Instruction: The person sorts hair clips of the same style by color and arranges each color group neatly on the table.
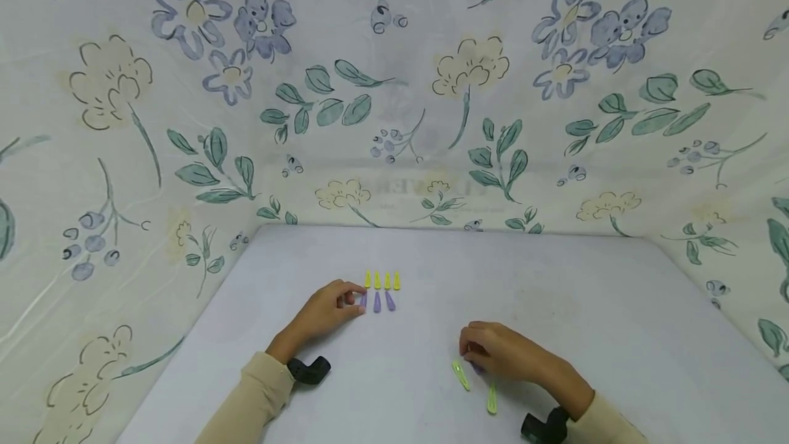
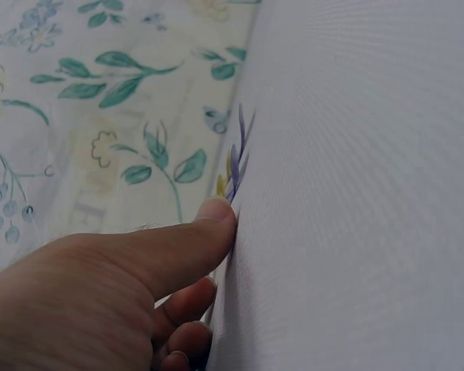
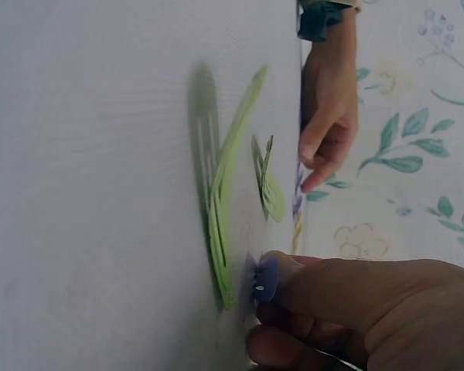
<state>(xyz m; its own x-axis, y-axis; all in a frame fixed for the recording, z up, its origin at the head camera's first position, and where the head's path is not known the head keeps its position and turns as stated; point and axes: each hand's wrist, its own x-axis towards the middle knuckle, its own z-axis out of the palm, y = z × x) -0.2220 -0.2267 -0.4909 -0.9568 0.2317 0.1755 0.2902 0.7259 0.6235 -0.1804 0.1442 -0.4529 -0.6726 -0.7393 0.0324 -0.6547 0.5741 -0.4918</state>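
Several yellow hair clips lie side by side in a row. Just below them is a row of three purple hair clips. At its left end, my left hand pinches the leftmost purple clip between thumb and fingertips. My right hand, lower and to the right, pinches another purple hair clip close over the table, mostly hidden by the fingers. Beside that hand lie two light green hair clips: one green clip left of it, the other green clip below it.
All of this is on a white table. A floral-patterned sheet rises behind the table and along both sides. Each wrist wears a black camera, such as the left wrist camera.
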